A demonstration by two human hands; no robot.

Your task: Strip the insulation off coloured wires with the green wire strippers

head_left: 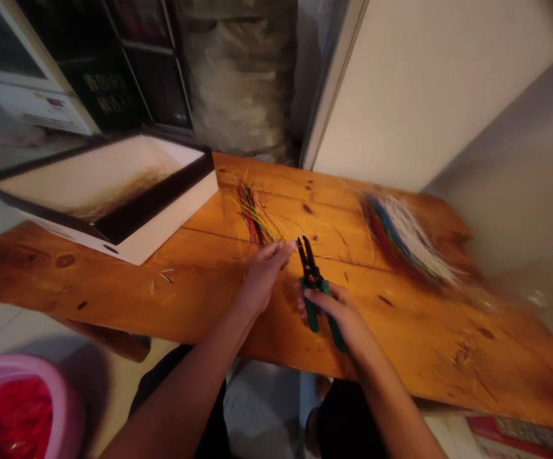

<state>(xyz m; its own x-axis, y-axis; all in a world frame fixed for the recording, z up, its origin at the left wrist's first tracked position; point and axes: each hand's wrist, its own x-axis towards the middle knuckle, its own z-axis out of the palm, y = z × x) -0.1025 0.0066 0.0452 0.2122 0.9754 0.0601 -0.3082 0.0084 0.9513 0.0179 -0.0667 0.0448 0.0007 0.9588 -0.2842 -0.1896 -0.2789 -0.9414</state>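
My right hand (336,312) is shut around the green handles of a pair of black-jawed wire strippers (311,280), with the jaws pointing away from me. My left hand (264,274) is close to those jaws, its fingertips drawn together; any thin wire there is too fine to make out. Beyond the hands, a small bundle of coloured wires (253,213) lies on the pine board (401,338). A larger fan of red, blue, green and white wires (403,239) lies to the right, blurred at its far end.
A white box with a dark rim (104,191) stands on the board's left end, holding a pale mass of fine strands. Short wire scraps (166,276) lie near it. A pink tub with red contents (18,408) sits on the floor at lower left. A pale panel (415,83) stands behind the board.
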